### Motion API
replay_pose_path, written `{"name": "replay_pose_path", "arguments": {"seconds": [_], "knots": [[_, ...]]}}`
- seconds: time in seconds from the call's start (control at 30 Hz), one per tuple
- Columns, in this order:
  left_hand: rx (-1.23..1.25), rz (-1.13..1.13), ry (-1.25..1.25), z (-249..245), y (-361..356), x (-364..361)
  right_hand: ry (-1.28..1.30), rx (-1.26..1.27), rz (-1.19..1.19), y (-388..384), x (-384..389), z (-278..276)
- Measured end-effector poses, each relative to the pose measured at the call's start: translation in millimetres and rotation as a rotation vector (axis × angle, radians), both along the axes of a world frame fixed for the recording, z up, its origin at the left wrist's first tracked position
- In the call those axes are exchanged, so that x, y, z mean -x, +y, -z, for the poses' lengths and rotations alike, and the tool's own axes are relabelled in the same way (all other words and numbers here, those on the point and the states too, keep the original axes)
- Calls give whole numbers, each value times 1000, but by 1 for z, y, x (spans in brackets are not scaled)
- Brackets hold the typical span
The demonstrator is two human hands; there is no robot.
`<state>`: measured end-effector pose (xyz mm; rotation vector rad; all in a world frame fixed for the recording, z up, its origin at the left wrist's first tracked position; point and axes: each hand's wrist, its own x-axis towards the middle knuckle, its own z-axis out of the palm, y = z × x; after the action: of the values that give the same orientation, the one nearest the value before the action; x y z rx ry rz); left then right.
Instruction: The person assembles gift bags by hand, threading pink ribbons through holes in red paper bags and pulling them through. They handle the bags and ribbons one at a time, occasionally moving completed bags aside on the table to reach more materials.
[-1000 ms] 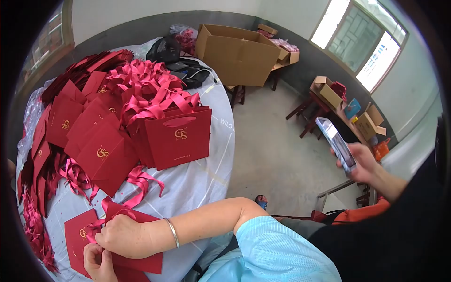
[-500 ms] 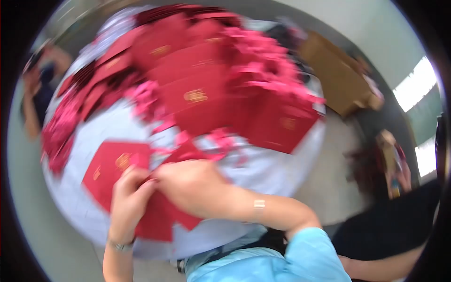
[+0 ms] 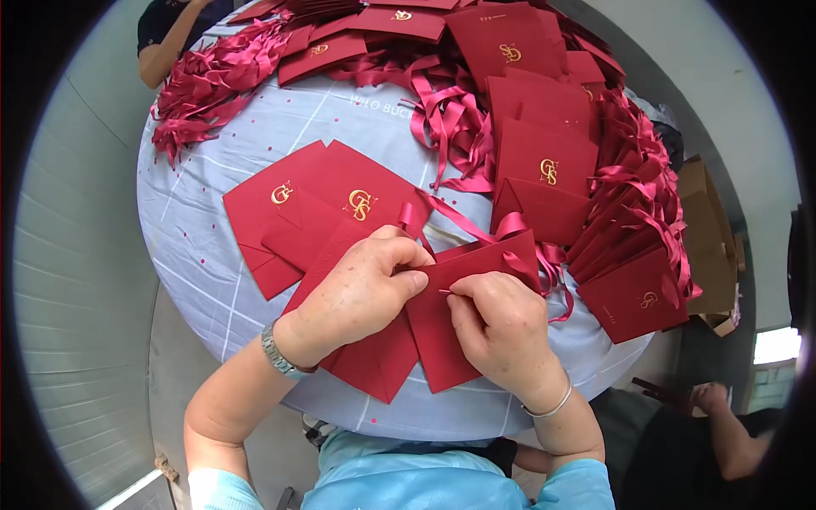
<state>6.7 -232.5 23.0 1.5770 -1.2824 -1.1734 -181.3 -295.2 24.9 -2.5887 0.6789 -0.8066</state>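
A dark red paper bag (image 3: 442,344) lies at a tilt near the table's front edge. My left hand (image 3: 361,285) pinches its top edge, thumb and index finger together. Close beside it, my right hand (image 3: 506,336) is closed on a ribbon, whose small pink end shows at the fingertips against the bag's front. A satin ribbon (image 3: 459,223) loops above the bag's opening. Under and left of my left hand lie more red bags, one with a gold monogram (image 3: 361,200) on it. The fingers of my right hand partly hide what they grip.
Red bags with ribbon handles (image 3: 633,246) stand packed at the right. Loose ribbons (image 3: 208,89) are heaped at the far left, and others (image 3: 455,127) near the middle. A cardboard box (image 3: 707,238) stands beyond the round table (image 3: 246,280). Other people are at the left and right edges.
My view has shifted and is sharp now. My right hand, earlier blurred close against my left, has moved right and is now apart from it at the bag's front.
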Motion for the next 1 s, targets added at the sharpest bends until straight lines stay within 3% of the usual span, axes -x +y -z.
{"name": "replay_pose_path", "arguments": {"seconds": [0.33, 0.67, 0.73, 1.0], "knots": [[86, -30, -195, 6, 2, 17, -11, -123, -20, -3, 3, 8], [-17, 61, -85, -1, -2, 6, -56, -173, 24, 1, 3, 0], [-79, 100, 57, -2, -3, 3, -68, -182, 29, 1, 2, 0], [-58, 43, 39, -1, 2, 3, -73, -155, 26, -1, -3, 2]]}}
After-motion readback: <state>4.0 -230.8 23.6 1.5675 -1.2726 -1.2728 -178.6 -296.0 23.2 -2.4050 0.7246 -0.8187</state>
